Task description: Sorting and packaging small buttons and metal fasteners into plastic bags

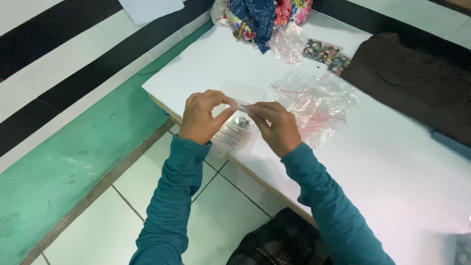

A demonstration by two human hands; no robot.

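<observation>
Bright, even light, white table (402, 167) glaring, picture slightly soft.

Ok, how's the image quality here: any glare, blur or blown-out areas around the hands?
Head view: the white table is nearly blown out, so the clear bags show mainly by their sheen. The left hand and right hand are fairly sharp; the small bag they pinch reads soft.

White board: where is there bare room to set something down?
The white board is bare to the right of the right hand, below the brown cloth. Crowded: plastic bags and patterned fabric toward the far edge.
</observation>
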